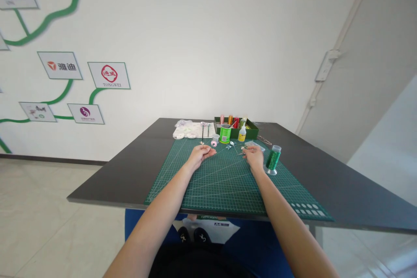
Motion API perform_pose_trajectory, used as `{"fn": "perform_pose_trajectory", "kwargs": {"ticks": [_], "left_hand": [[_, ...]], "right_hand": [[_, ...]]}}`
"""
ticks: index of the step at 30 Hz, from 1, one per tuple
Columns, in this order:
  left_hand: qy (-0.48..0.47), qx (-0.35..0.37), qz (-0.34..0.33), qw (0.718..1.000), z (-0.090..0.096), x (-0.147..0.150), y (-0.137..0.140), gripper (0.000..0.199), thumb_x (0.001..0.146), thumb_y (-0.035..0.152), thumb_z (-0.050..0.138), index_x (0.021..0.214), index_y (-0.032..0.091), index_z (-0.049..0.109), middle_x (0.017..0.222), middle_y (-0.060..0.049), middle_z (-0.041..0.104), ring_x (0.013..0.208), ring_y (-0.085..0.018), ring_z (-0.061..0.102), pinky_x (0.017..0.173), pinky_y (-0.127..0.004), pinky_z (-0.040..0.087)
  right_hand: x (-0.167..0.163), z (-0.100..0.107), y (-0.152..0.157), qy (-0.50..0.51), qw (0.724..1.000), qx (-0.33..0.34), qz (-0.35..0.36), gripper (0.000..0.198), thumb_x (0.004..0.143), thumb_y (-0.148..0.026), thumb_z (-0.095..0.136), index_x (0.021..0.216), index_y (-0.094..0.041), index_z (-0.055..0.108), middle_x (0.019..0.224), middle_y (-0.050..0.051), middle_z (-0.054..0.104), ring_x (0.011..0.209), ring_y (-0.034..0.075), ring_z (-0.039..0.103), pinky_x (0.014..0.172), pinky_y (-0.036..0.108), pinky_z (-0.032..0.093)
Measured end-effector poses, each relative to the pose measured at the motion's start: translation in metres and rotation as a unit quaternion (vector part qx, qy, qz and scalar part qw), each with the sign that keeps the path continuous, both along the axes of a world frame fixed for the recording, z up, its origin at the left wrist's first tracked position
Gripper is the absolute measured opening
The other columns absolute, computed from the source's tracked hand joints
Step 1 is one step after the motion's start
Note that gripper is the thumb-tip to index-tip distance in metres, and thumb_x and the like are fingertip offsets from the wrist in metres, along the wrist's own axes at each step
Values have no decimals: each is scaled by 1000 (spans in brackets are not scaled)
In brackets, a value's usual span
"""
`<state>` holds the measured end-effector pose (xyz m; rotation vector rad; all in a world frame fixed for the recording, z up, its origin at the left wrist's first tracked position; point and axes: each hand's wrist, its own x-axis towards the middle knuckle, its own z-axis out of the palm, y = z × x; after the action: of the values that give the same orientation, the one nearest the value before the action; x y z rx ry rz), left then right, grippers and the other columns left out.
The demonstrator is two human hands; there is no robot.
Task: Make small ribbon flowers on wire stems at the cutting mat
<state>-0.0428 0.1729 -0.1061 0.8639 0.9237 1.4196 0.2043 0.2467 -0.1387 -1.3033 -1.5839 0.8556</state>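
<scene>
My left hand [199, 156] is held over the left half of the green cutting mat [215, 186], its thumb and fingers pinched together. Whatever sits in that pinch is too small to make out. On the right, my right hand [254, 157] has its fingers closed low over the mat, with a thin metallic tip [241, 153] showing beside the fingertips; its kind is unclear. Between the hands lies a small blue-and-white flower-like piece [230, 144]. A pale flat clear tray [257, 145] is just behind my right hand. A green thread spool [273, 160] stands upright beside my right wrist.
A green box [252, 133] holds several thread spools at the back. Before it stand a lime-green can [224, 134] and a yellow-labelled glue bottle [242, 134]. Thin rods lie on a white cloth [184, 130] at back left. Tweezers [264, 140] lie right of the tray.
</scene>
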Motion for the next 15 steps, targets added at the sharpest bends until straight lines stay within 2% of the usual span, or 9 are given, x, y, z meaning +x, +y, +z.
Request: {"fn": "perform_pose_trajectory", "kwargs": {"ticks": [2, 5, 8, 11, 13, 15], "left_hand": [[-4, -2, 7, 1000, 1, -1, 0, 22, 91, -3, 56, 75, 5, 67, 78, -12, 76, 69, -13, 74, 88, -29, 62], [-8, -4, 16, 1000, 2, -1, -1, 23, 92, -3, 55, 75, 5, 68, 77, -12, 76, 69, -13, 74, 87, -28, 62], [-10, -4, 21, 1000, 4, -1, -2, 23, 92, -4, 55, 75, 5, 67, 77, -12, 76, 69, -13, 74, 88, -28, 62], [-10, -2, 17, 1000, 4, -1, -3, 24, 93, -4, 54, 75, 5, 67, 78, -13, 76, 70, -13, 75, 87, -28, 62], [-5, 1, 9, 1000, 4, 0, -3, 23, 93, -3, 55, 76, 5, 68, 79, -13, 76, 70, -13, 75, 87, -28, 62], [1, 6, 0, 1000, 3, 2, -3, 21, 92, -3, 56, 77, 5, 68, 80, -13, 76, 70, -14, 75, 88, -29, 61]], "right_hand": [[0, 0, 0, 15, 998, 11, -53, 43, 82, -49, 61, 111, -17, 63, 89, 11, 75, 64, 22, 68, 50, 29, 46], [-1, 2, -5, 38, 995, 19, -96, 37, 83, -50, 60, 98, -17, 66, 95, 14, 76, 75, 25, 71, 60, 32, 51], [-3, 5, -9, 56, 995, 38, -72, 39, 81, -55, 62, 87, -17, 67, 88, 15, 76, 82, 28, 72, 71, 37, 54], [-7, 7, -11, 87, 991, 95, -45, 46, 73, -53, 72, 102, -17, 66, 94, 14, 77, 89, 28, 72, 82, 40, 54], [-12, 8, -13, 96, 986, 130, -29, 51, 71, -54, 73, 104, -16, 66, 99, 16, 76, 92, 28, 72, 84, 41, 54], [-17, 9, -17, 78, 985, 152, -10, 48, 74, -57, 70, 98, -16, 69, 100, 17, 76, 94, 29, 71, 81, 40, 54]]}}
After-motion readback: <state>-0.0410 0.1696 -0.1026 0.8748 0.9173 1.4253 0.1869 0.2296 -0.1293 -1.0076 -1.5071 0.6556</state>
